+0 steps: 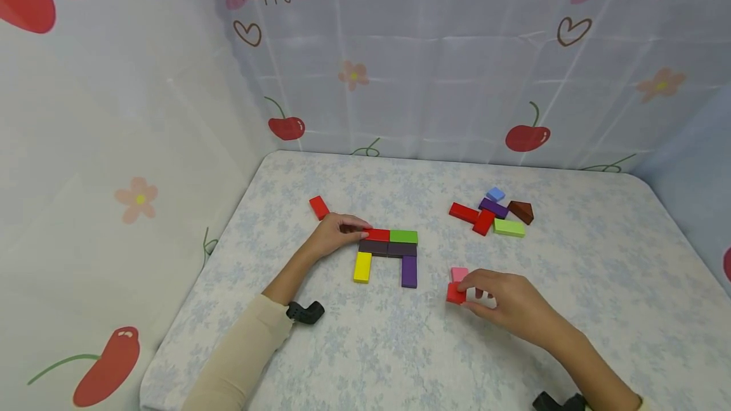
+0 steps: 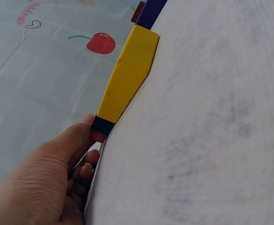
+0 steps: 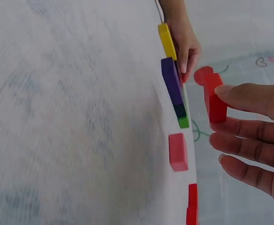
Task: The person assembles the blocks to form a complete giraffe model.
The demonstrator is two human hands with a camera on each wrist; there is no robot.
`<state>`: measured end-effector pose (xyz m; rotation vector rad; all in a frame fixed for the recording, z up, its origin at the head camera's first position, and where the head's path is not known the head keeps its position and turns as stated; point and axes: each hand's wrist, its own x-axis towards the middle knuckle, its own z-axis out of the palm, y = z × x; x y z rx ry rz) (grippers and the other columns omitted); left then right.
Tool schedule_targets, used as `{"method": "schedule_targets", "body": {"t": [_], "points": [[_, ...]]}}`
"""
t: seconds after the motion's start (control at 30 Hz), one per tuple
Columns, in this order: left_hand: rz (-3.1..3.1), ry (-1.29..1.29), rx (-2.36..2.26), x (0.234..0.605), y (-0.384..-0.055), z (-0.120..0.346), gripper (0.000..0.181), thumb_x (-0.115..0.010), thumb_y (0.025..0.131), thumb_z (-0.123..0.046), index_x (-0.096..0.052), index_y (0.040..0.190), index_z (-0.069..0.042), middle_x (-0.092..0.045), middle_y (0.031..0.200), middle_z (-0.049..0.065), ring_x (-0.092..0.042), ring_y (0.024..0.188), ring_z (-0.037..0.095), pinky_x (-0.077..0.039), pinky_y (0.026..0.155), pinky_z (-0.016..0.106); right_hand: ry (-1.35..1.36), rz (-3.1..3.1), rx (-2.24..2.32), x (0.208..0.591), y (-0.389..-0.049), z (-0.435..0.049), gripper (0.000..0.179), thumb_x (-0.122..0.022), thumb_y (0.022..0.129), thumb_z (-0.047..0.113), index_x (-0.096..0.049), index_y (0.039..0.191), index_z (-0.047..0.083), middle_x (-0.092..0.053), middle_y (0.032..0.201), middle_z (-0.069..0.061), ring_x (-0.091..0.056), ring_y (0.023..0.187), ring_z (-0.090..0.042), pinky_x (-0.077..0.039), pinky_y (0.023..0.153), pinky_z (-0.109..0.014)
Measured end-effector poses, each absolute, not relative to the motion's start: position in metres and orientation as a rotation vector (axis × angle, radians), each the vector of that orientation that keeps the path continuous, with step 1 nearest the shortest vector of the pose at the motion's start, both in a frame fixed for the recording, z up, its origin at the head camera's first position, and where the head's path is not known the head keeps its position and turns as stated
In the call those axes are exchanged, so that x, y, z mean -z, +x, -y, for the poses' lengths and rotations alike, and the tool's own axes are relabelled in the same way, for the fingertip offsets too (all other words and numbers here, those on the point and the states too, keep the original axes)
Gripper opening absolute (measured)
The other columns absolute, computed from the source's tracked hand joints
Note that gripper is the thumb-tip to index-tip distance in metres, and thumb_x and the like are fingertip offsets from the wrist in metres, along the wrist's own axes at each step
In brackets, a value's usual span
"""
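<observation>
My right hand [image 1: 511,303] pinches a red block [image 1: 455,293] between thumb and fingers; in the right wrist view this red block [image 3: 215,98] is held up off the table. Just beyond it a pink block [image 1: 459,274] lies on the cloth. My left hand [image 1: 337,234] grips the left end of another red block [image 1: 377,234] with thumb and fingertips. That block sits end to end with a green block [image 1: 403,236], along the far side of two dark blocks [image 1: 374,247]. A yellow block [image 1: 362,267] and a purple block [image 1: 409,271] extend toward me from the dark row's ends.
A single red block [image 1: 319,207] lies beyond my left hand. At the back right is a loose group with a purple block [image 1: 493,208], a light green block [image 1: 509,228], a brown wedge [image 1: 521,212], a blue block [image 1: 495,194] and red blocks [image 1: 464,213]. Printed curtains border the table [image 1: 354,347].
</observation>
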<state>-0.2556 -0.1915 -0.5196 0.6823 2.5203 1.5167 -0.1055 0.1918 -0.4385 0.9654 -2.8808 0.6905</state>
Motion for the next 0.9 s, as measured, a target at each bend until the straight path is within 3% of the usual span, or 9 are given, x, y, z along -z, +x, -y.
{"method": "schedule_targets", "body": {"t": [0.33, 0.6, 0.9], "points": [[-2.517, 0.694, -1.523, 0.522, -0.256, 0.192, 0.020, -0.078, 0.092, -0.028, -0.080, 0.112, -0.026, -0.075, 0.105, -0.010, -0.063, 0.085, 0.017, -0.054, 0.074, 0.030, 1.176, 2.795, -0.720, 0.446, -0.109, -0.152, 0.025, -0.086, 0.082, 0.016, -0.074, 0.105, 0.019, -0.072, 0.103, 0.009, -0.066, 0.079, -0.006, -0.055, 0.068, -0.022], [-2.528, 0.705, -1.508, 0.521, -0.258, 0.192, 0.021, -0.078, 0.092, -0.029, -0.080, 0.112, -0.026, -0.075, 0.104, -0.010, -0.063, 0.084, 0.018, -0.053, 0.074, 0.031, 1.284, 2.859, -0.707, 0.451, -0.114, -0.115, 0.021, -0.083, 0.086, 0.021, -0.076, 0.106, 0.019, -0.073, 0.103, 0.008, -0.070, 0.090, -0.009, -0.057, 0.077, -0.025], [-2.519, 0.707, -1.523, 0.522, -0.258, 0.192, 0.021, -0.078, 0.092, -0.028, -0.080, 0.112, -0.023, -0.075, 0.105, -0.008, -0.063, 0.083, 0.018, -0.053, 0.072, 0.029, 1.359, 2.841, -0.681, 0.456, -0.115, -0.079, 0.021, -0.083, 0.087, 0.023, -0.076, 0.106, 0.017, -0.072, 0.098, 0.007, -0.068, 0.084, -0.008, -0.056, 0.073, -0.025]]}}
